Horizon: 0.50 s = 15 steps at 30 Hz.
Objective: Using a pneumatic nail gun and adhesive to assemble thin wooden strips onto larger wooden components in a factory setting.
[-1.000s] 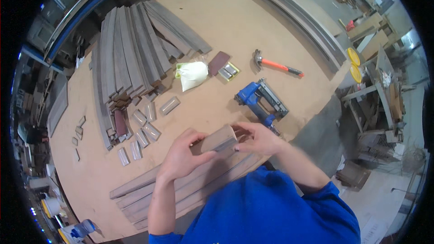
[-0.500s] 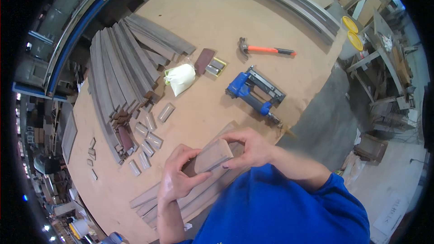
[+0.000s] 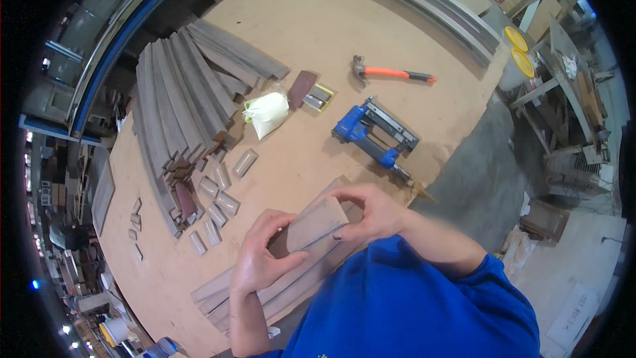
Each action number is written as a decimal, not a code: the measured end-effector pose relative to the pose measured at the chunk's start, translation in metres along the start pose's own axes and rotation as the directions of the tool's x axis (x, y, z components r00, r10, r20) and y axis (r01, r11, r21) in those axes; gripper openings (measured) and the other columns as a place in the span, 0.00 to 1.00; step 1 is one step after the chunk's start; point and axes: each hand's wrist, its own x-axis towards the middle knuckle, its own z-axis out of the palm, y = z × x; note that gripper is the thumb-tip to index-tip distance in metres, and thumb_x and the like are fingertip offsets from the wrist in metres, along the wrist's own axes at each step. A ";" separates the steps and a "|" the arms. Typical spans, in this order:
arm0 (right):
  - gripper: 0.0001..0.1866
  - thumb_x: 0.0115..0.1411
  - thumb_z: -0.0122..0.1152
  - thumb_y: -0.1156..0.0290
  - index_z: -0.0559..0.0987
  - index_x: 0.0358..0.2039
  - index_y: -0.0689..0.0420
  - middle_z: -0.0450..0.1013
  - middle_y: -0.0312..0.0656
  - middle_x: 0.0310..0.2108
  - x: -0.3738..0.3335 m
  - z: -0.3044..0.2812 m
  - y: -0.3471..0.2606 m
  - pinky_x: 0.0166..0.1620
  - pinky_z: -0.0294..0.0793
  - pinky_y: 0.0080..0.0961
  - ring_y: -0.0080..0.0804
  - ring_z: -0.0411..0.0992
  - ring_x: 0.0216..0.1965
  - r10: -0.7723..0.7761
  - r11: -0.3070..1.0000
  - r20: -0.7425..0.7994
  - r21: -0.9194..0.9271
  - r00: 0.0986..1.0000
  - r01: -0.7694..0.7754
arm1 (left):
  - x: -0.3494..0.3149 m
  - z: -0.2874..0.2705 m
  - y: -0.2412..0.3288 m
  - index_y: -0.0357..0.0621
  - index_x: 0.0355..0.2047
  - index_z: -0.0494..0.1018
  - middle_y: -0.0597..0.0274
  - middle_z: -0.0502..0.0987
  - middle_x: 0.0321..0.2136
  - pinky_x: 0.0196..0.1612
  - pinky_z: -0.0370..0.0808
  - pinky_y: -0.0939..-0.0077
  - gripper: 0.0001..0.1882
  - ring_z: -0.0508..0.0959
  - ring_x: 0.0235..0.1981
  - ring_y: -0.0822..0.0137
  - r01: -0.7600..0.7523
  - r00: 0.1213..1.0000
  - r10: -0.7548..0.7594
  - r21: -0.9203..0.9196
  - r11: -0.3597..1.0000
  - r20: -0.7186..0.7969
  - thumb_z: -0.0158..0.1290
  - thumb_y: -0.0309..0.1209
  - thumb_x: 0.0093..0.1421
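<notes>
Held piece: a short wooden block [image 3: 310,227], greyish brown and matt, held between both hands above the near edge of the table
Block's shape: straight-sided, longer than wide, lying slantwise with its right end farther from the body; the broad upper face looks smooth and plain
Block's end and edge: the right end is paler and tan; a thin dark line runs along the near side, and whether this is one piece or two laid together I cannot tell
Left hand [image 3: 264,255]: clamped on the block's left part, thumb along the near side, fingers over the far side
Right hand [image 3: 372,212]: clamped around the block's right end, thumb on the near side, fingers curled behind
Below the hands: long wooden strips [image 3: 281,296] lying side by side on the tabletop [image 3: 291,166]
Beyond the right hand: a blue pneumatic stapler [image 3: 354,127], then a claw hammer [image 3: 391,73] with an orange and black handle
Beyond the left hand: small glossy-faced blocks [image 3: 245,163], scattered beside a fanned stack of grey-brown slats [image 3: 175,96]
</notes>
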 end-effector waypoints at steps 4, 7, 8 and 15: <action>0.34 0.54 0.77 0.70 0.76 0.61 0.58 0.78 0.39 0.54 0.005 -0.003 0.003 0.63 0.71 0.33 0.28 0.74 0.56 0.029 0.983 -0.021 0.182 0.999 -0.024 | 0.002 -0.002 0.002 0.38 0.49 0.79 0.56 0.80 0.40 0.48 0.75 0.69 0.27 0.80 0.42 0.60 0.059 0.997 -0.060 -0.026 0.998 -0.038 0.71 0.29 0.47; 0.35 0.56 0.76 0.71 0.74 0.64 0.57 0.77 0.39 0.56 0.007 -0.007 0.003 0.63 0.70 0.33 0.29 0.73 0.57 0.023 0.974 -0.024 0.225 0.999 -0.017 | 0.010 -0.002 0.006 0.37 0.48 0.79 0.55 0.81 0.39 0.49 0.76 0.68 0.25 0.81 0.43 0.59 0.055 0.997 -0.056 -0.012 0.998 -0.060 0.70 0.30 0.48; 0.36 0.56 0.76 0.71 0.73 0.65 0.57 0.76 0.39 0.58 0.008 -0.009 0.003 0.64 0.70 0.33 0.29 0.73 0.57 0.037 0.973 -0.034 0.231 0.999 -0.028 | 0.014 -0.001 0.006 0.37 0.48 0.79 0.55 0.81 0.39 0.50 0.76 0.68 0.25 0.81 0.43 0.59 0.050 0.996 -0.051 -0.011 0.999 -0.069 0.69 0.30 0.49; 0.33 0.60 0.71 0.75 0.72 0.66 0.57 0.76 0.39 0.57 0.003 -0.040 0.017 0.60 0.73 0.29 0.25 0.73 0.57 0.123 0.984 -0.144 0.147 0.982 -0.102 | 0.026 0.010 -0.012 0.37 0.48 0.78 0.55 0.80 0.41 0.52 0.74 0.67 0.26 0.80 0.45 0.60 0.056 0.990 -0.057 -0.015 0.998 -0.129 0.70 0.32 0.48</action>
